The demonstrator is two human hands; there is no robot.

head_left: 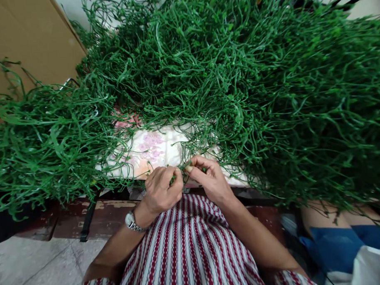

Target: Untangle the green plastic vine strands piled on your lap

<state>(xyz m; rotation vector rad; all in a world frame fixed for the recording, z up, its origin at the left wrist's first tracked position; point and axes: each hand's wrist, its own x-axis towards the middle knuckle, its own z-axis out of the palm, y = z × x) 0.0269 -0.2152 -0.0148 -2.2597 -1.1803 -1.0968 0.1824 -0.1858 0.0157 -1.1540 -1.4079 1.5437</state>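
Observation:
My left hand (163,189), with a silver watch (131,222) on its wrist, is curled shut around thin green plastic stems (179,170). My right hand (208,177) pinches the same stems, fingertips almost touching the left hand's. Both hands hover at the near edge of a table covered with a pink floral cloth (149,150). A huge tangled heap of green artificial stems (237,82) fills the table beyond and to the right of the hands. A second heap (46,139) lies to the left.
A brown cardboard box (27,40) stands at the back left. My red and white striped garment (187,246) fills the bottom centre. Another person's bare leg and blue clothing (330,237) sit at the lower right. Grey floor (32,264) shows at the lower left.

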